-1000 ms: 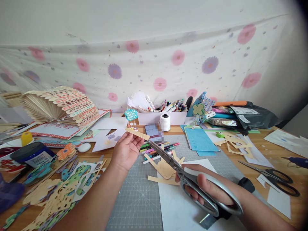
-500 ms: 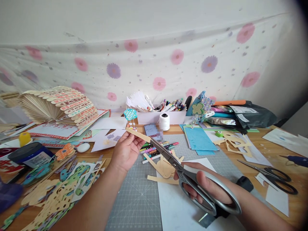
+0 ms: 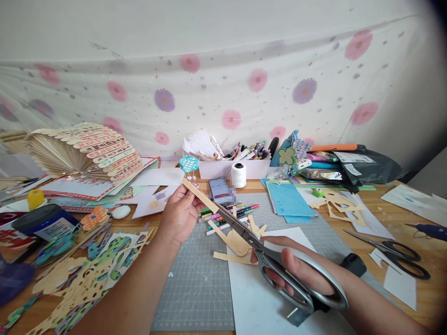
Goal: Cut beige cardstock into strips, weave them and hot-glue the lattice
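Note:
A narrow cream paper strip (image 3: 200, 195) is pinched between the thumb and fingers of my left hand (image 3: 181, 209). My right hand (image 3: 296, 267) is wrapped through the handles of large silver-grey scissors (image 3: 265, 251), whose blades point up and left. The blade tips meet the strip's right end; whether they cut into it I cannot tell. Under the scissors, cream paper pieces (image 3: 238, 244) lie on a white sheet (image 3: 258, 298) and on the grey cutting mat (image 3: 195, 279).
Pens (image 3: 226, 214), a phone (image 3: 221, 190) and a white thread spool (image 3: 239, 176) sit behind my hands. Paper cutouts (image 3: 84, 284) and a dark blue jar (image 3: 45, 223) crowd the left. Black-handled scissors (image 3: 401, 256), blue sheets (image 3: 289, 200) and a glue gun (image 3: 431, 231) lie to the right.
The paper strip in my left hand has tilted more steeply, its right end lower. The scissors' blade tips have dropped slightly with it, and the view has shifted a little.

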Tool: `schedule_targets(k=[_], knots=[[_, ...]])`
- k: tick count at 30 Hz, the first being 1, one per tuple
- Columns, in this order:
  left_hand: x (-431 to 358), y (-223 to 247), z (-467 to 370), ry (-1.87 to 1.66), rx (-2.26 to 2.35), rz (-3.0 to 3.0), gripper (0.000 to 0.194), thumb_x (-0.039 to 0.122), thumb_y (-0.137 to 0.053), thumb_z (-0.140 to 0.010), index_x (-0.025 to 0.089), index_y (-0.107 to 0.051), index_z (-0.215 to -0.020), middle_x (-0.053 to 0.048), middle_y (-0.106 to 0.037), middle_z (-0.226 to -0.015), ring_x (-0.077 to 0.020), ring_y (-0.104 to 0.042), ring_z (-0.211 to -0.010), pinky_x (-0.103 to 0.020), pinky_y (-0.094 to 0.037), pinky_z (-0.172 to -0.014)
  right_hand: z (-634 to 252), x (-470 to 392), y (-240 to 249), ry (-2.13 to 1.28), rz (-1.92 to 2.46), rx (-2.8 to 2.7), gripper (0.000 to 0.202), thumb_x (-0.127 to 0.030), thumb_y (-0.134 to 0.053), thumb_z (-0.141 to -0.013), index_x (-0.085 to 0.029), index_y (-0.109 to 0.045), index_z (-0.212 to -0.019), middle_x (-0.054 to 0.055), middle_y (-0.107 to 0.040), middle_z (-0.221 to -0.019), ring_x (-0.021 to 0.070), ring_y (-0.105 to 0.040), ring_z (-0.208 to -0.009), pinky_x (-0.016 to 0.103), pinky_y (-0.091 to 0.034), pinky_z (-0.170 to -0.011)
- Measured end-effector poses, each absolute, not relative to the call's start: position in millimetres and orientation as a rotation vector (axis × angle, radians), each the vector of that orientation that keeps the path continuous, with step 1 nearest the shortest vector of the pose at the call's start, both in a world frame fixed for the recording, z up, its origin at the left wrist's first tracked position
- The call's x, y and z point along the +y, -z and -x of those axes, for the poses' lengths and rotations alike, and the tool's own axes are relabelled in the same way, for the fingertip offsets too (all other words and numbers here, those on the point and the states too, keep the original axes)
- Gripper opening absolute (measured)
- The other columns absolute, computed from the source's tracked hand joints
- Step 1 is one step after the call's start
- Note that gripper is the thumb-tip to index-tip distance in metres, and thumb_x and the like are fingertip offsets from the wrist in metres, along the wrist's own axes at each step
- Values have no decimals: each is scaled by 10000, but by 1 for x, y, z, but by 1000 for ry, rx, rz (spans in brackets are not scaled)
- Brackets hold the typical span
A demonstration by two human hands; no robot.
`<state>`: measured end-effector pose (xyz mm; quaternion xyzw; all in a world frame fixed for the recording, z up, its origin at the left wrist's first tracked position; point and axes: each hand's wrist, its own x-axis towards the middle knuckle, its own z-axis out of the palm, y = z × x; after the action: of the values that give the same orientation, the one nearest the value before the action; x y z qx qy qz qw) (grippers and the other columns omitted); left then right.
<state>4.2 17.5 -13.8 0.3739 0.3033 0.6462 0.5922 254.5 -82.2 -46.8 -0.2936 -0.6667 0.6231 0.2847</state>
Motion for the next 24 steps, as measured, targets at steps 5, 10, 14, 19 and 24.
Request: schedule_targets(k=[5,10,14,19,24], knots=[[18,15,-5,-1498,686,-868,96,123,-711,-780,161,-622,-773,9,-627,-703,-104,-592,-599,-192,-509,-554,-252,-83,51,-1664,795,-1762,834,-851,-318,-807,-112,-575,-1096,-23,-484,-638,82,-433,-477,180,-337,-424],[17,15,-4,-1500,665,-868,108,131,-727,-766,160,-625,-784,10,-640,-713,-100,-603,-612,-186,-511,-558,-253,-84,52,-1635,809,-1780,795,-831,-346,-823,-116,-563,-1094,-23,-481,-653,88,-448,-507,176,-345,-433],[16,16,-5,-1499,657,-868,141,168,-756,-750,170,-629,-812,9,-660,-713,-111,-620,-624,-208,-528,-579,-252,-84,47,-1584,830,-1814,770,-829,-333,-830,-129,-556,-1059,-24,-482,-664,93,-444,-503,201,-362,-451],[10,17,-11,-1427,640,-895,225,196,-818,-679,158,-651,-826,-12,-687,-745,-131,-642,-670,-230,-542,-611,-251,-84,45,-1423,856,-1925,704,-810,-263,-866,-162,-538,-900,-26,-480,-632,93,-407,-495,231,-350,-506],[4,19,-15,-1328,624,-932,217,200,-828,-662,142,-662,-789,-35,-695,-740,-166,-653,-693,-286,-557,-623,-255,-84,50,-1360,881,-1973,691,-793,-249,-883,-167,-541,-906,-12,-504,-655,106,-435,-525,242,-353,-527]])
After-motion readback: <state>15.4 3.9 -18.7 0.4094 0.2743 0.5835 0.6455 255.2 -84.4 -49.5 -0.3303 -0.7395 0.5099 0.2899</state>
